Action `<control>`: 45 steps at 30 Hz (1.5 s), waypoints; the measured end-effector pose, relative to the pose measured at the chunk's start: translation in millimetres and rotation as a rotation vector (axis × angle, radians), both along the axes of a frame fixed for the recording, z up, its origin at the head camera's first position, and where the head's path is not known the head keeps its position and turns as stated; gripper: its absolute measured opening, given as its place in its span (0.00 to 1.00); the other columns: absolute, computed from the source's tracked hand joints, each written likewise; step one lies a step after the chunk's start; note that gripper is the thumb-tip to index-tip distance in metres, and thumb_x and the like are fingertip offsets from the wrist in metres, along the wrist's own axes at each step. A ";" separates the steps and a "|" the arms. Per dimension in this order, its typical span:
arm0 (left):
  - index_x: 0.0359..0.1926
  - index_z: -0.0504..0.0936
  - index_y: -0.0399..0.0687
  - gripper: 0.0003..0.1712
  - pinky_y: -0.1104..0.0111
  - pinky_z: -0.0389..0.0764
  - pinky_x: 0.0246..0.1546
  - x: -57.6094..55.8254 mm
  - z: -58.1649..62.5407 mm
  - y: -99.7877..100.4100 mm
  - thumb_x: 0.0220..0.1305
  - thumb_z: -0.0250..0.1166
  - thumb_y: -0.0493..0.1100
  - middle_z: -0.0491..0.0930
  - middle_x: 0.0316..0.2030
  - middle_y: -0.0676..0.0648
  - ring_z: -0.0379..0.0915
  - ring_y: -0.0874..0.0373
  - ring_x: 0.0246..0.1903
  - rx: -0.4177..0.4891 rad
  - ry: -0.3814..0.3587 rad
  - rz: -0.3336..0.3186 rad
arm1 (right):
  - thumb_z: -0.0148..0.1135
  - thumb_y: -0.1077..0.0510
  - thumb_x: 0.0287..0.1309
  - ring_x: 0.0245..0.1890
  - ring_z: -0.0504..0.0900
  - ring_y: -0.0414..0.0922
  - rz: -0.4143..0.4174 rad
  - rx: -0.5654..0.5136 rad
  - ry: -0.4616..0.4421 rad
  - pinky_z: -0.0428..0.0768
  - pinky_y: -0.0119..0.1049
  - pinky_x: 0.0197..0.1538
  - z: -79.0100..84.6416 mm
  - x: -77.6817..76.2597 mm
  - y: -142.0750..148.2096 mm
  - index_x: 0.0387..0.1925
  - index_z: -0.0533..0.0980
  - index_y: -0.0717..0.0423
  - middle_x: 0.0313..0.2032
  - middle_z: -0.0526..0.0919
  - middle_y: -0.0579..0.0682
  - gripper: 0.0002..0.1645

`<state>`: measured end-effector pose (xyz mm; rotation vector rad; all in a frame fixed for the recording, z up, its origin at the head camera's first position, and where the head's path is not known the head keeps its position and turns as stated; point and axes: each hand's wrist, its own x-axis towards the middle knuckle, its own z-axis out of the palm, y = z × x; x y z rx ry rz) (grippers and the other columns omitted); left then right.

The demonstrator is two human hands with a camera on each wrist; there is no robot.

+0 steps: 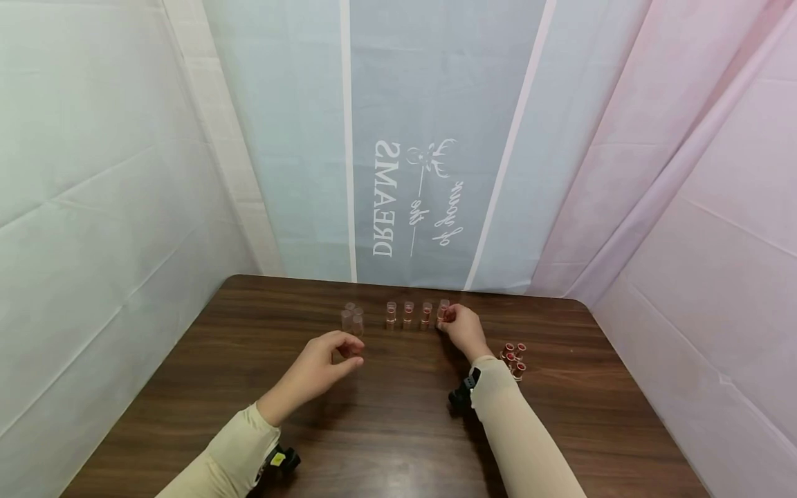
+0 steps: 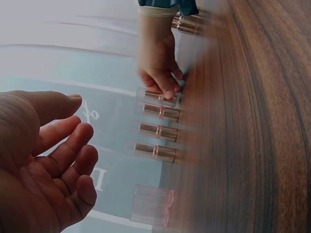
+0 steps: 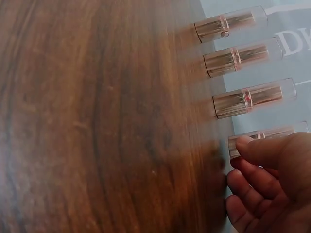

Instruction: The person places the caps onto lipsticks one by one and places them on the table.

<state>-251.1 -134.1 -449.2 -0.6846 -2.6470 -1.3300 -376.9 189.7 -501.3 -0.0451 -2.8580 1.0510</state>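
Note:
At the right end of a row near the table's back edge, my right hand (image 1: 465,333) pinches a lipstick tube (image 3: 278,132) between thumb and fingers, low on its shiny gold base. It stands upright under a clear cap. Left of it are three more capped lipstick tubes (image 1: 408,315), upright and evenly spaced. My left hand (image 1: 319,365) hovers over the table with fingers loosely bent, thumb apart, and nothing in its grasp. Just beyond its fingertips stand several clear caps (image 1: 351,321) in a tight cluster, also low in the left wrist view.
Beside my right wrist, several uncapped lipstick tubes (image 1: 514,360) with red showing at their tops stand close together. The dark wood table (image 1: 398,443) ends at the back against a pale blue printed curtain (image 1: 411,104). White cloth walls (image 1: 93,173) hang at the sides.

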 end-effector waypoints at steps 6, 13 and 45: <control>0.42 0.81 0.64 0.10 0.71 0.76 0.33 -2.7 0.9 -2.9 0.59 0.69 0.46 0.80 0.38 0.58 0.75 0.65 0.36 0.008 0.006 -0.003 | 0.72 0.57 0.51 0.34 0.78 0.46 0.011 -0.007 -0.024 0.76 0.43 0.41 1.1 1.2 -0.3 0.36 0.80 0.56 0.33 0.83 0.50 0.11; 0.42 0.81 0.63 0.10 0.71 0.77 0.34 -3.7 1.6 -5.1 0.60 0.69 0.47 0.79 0.37 0.59 0.75 0.65 0.36 0.008 0.003 0.001 | 0.72 0.58 0.51 0.44 0.80 0.52 0.056 0.008 -0.028 0.77 0.48 0.48 10.8 5.0 -0.3 0.49 0.77 0.61 0.43 0.83 0.56 0.24; 0.43 0.80 0.63 0.11 0.58 0.79 0.43 -4.5 -11.3 0.6 0.60 0.69 0.47 0.81 0.39 0.55 0.75 0.66 0.37 -0.019 -0.048 -0.024 | 0.68 0.69 0.53 0.35 0.77 0.38 0.354 -0.166 0.636 0.69 0.23 0.27 99.2 153.5 21.6 0.46 0.80 0.58 0.41 0.82 0.50 0.16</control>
